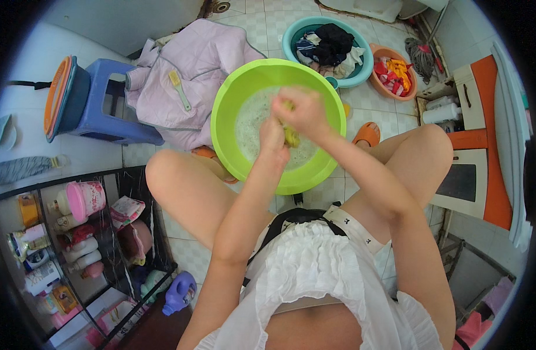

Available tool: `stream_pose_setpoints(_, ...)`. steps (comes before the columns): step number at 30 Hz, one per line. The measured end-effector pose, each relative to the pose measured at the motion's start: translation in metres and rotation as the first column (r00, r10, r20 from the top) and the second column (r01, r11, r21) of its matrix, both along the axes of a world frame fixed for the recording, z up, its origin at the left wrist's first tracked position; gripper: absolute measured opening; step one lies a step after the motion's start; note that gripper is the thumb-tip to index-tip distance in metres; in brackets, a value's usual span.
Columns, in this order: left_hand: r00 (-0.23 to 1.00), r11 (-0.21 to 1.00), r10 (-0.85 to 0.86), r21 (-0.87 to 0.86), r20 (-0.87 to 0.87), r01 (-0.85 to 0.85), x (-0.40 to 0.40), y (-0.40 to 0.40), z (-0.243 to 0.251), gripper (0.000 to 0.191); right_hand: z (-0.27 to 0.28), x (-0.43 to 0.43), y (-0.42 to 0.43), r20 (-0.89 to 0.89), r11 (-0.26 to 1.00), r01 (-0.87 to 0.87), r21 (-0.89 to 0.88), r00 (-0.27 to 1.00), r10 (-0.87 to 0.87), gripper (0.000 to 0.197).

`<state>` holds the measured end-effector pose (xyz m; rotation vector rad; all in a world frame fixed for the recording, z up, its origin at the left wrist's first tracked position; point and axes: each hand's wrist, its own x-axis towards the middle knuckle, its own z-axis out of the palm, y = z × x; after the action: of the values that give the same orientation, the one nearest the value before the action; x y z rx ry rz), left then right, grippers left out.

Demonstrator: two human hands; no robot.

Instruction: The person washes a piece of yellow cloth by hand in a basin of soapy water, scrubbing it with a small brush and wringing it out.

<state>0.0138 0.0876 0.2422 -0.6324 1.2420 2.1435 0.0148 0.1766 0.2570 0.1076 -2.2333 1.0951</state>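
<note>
A lime-green plastic basin stands on the floor between my knees, with sudsy water in it. Over the water, both hands grip one bunched yellow-green cloth. My left hand is closed around it on the lower left. Just above and to the right, my right hand is closed on the same cloth, blurred by motion. Most of the cloth is hidden inside my fists; a crumpled end hangs below them.
Left of the basin lies a pink quilted garment bearing a scrub brush, beside a blue stool. Beyond are a teal tub of dark clothes and an orange basin of red and yellow cloths. A bottle shelf stands at lower left.
</note>
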Motion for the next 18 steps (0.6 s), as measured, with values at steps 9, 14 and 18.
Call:
stream_pose_setpoints(9,0.993,0.988,-0.109,-0.120,-0.054,0.102,0.005,0.005,0.004,0.034,-0.007,-0.007,0.010,0.307,0.997,0.077,0.025,0.948,-0.081,0.019)
stream_pose_setpoints(14,1.000,0.972,0.016,0.234,-0.025,-0.009,0.000,-0.005,-0.021,0.032,-0.016,0.001,-0.006,-0.042,0.992,-0.100,0.083,0.994,0.103,0.019)
stream_pose_setpoints(18,0.998,0.998,-0.060,-0.018,0.003,0.060,0.003,0.004,0.001,0.032,-0.012,-0.003,0.007,0.134,0.994,0.079,0.082,0.987,-0.090,0.016)
